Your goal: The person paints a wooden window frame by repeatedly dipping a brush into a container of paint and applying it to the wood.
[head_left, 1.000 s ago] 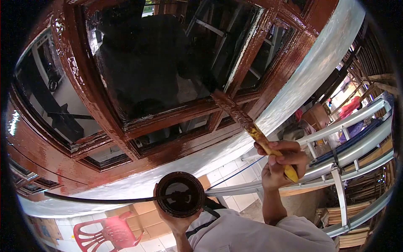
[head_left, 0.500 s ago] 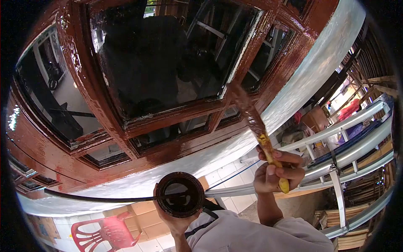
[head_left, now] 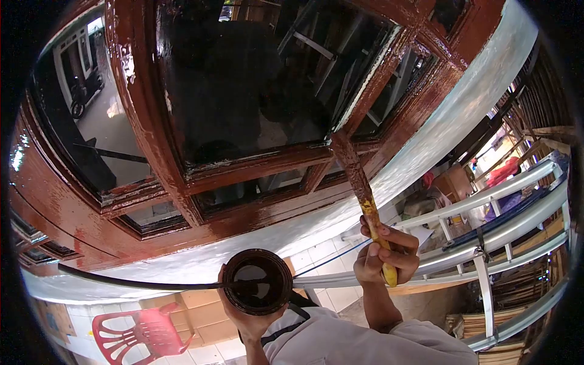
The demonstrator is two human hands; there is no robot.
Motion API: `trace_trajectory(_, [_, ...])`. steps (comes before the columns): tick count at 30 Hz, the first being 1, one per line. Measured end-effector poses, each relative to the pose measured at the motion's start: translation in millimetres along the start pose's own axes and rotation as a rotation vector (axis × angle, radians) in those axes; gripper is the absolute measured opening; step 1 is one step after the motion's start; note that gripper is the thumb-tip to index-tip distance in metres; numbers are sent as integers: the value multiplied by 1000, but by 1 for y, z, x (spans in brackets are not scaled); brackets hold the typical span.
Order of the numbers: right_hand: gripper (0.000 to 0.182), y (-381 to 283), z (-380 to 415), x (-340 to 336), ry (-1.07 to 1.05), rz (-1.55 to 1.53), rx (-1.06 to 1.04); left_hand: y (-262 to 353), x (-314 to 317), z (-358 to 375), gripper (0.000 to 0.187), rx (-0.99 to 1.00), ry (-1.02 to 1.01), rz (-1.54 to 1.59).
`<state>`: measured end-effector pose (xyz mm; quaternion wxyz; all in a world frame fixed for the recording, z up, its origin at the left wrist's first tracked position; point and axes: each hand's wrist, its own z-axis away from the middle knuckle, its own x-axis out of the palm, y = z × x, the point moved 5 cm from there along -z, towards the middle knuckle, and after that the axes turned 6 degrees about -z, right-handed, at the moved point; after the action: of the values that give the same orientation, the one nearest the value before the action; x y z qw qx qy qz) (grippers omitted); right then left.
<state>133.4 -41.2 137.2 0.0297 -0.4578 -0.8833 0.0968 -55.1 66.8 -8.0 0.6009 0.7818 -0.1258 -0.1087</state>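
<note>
Left hand (head_left: 258, 322) at lower centre: fingers and palm curled around the underside and side of a round can (head_left: 257, 310), its mouth facing the camera. Dark, glossy paint (head_left: 260, 287) inside. Right hand (head_left: 388, 254), right of centre: closed, thumb and fingers pinching the yellow handle of a brush (head_left: 355, 176). Brush slants up and left, coated reddish brown; bristle end over the lower right corner of the large dark glass pane (head_left: 249, 91). Contact there hard to tell.

Window frame (head_left: 258, 166) reddish brown, shiny, across the upper frame. Pale strip (head_left: 368, 74) along the pane's right edge. Whitish wall (head_left: 201, 248) curves beneath the woodwork. Red chair (head_left: 155, 334) lower left; silver ladder (head_left: 453, 260) at right; light shirt (head_left: 359, 342) at bottom.
</note>
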Motion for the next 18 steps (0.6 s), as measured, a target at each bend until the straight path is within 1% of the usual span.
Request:
trace_trajectory(1, [19, 1, 1, -1, -8, -85, -2, -5, 0, 2, 115, -12, 0, 20])
trace_trajectory(4, [22, -3, -8, 7, -34, 153, -38, -7, 1, 4, 115, -39, 2, 68])
trace_trajectory(8, [22, -1, -4, 9, -18, 136, -10, -12, 3, 7, 116, -104, 1, 146])
trace_trajectory(11, [22, 1, 1, 12, 30, 180, -29, -12, 4, 6, 116, -87, -7, 178])
trace_trajectory(14, [19, 1, 3, 13, 18, -162, 38, -10, 1, 5, 114, -16, 2, 98])
trace_trajectory(18, [18, -1, 2, 20, 50, 13, -35, -10, 0, 5, 113, -6, 18, 98])
